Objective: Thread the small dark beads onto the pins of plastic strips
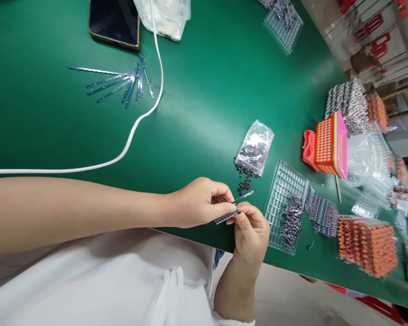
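My left hand (pixel 204 203) reaches in from the left with thumb and fingers closed. Between them are thin, dark, notched metal strips; one notched strip (pixel 244 196) sticks out past the fingertips toward my right hand. My right hand (pixel 251 231) meets it fingertip to fingertip. Its thumb and forefinger pinch a small dark piece (pixel 238 211) at the strips; its exact shape is too small to make out. Just above my hands, small dark beads (pixel 244 185) spill from a clear plastic bag (pixel 255 147) onto the green table.
Loose blue metal strips (pixel 129 81) lie fanned out near a phone (pixel 114 22) and a white cable (pixel 136 122). To the right are a clear tray (pixel 279 208) with a spiky pile of small parts, stacked orange parts (pixel 367 244) and an orange-pink basket (pixel 329 145).
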Motion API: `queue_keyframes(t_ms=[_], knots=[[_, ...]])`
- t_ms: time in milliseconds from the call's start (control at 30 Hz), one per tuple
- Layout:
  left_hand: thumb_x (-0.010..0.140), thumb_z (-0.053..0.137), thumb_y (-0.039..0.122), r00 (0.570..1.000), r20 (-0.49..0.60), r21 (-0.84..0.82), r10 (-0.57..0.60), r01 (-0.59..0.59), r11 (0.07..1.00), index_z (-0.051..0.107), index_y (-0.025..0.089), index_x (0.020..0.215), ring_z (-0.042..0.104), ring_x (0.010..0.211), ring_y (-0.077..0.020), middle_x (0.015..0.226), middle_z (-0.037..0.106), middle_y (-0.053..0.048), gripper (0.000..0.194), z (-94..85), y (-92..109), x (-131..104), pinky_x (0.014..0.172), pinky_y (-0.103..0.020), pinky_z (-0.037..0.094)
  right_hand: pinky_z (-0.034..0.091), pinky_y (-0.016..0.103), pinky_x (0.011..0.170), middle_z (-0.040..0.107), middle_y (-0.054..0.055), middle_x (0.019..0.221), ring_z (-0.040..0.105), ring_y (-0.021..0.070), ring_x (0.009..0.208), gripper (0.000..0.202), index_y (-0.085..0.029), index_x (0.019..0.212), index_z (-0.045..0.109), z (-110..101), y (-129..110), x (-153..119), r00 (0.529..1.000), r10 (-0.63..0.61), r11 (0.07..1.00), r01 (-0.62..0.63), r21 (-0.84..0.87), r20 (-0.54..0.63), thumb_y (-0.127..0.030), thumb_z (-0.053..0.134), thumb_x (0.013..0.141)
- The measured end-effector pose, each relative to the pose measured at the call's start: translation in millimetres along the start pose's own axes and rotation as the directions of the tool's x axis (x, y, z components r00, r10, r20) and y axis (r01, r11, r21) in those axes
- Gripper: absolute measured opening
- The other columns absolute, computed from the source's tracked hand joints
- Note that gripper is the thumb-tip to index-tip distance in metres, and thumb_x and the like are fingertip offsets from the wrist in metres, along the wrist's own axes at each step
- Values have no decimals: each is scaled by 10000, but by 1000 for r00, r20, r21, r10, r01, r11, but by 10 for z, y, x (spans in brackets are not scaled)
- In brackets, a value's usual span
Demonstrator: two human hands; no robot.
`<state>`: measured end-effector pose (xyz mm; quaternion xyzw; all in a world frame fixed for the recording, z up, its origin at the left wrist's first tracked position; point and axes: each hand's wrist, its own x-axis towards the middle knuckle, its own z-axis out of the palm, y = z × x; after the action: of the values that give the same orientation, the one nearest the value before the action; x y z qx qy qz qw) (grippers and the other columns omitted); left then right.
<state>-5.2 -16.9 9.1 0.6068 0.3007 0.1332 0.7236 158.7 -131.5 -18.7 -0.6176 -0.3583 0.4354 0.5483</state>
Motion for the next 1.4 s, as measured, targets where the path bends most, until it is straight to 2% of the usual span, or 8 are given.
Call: queue_keyframes(t_ms=[500, 833, 967, 1400], knots=[[855, 620, 329, 999, 23, -54, -45, 46, 998, 681, 150, 786, 620, 639, -139, 724, 731, -25, 201, -5, -7, 18, 588, -236, 445, 529, 225, 527, 635, 2, 779, 606, 108, 628, 57, -210, 855, 724, 4, -10, -3, 1000, -11, 998, 10, 65, 6, -262, 733, 835], [851, 595, 347, 996, 83, -2, -35, 36, 999, 670, 151, 778, 648, 645, -153, 714, 727, -32, 222, -26, -33, 37, 566, -227, 442, 533, 203, 515, 634, -17, 769, 619, 95, 611, 51, -228, 840, 738, -23, 2, 17, 994, 80, 982, -91, 162, 76, -253, 768, 808], [837, 592, 345, 993, 114, 24, -36, 34, 999, 669, 146, 778, 643, 641, -157, 715, 720, -38, 221, -30, -53, 44, 558, -227, 432, 548, 234, 536, 645, -11, 762, 627, 112, 615, 106, -229, 823, 739, -42, 11, 21, 989, 109, 981, -124, 148, 101, -290, 808, 770], [822, 578, 290, 996, 82, 61, -33, 28, 998, 661, 136, 748, 577, 624, -146, 674, 680, -36, 190, -8, -43, 28, 549, -232, 393, 553, 290, 580, 667, -10, 723, 639, 140, 624, 70, -243, 802, 744, -31, 21, 30, 991, 67, 988, -82, 131, 118, -268, 803, 775]])
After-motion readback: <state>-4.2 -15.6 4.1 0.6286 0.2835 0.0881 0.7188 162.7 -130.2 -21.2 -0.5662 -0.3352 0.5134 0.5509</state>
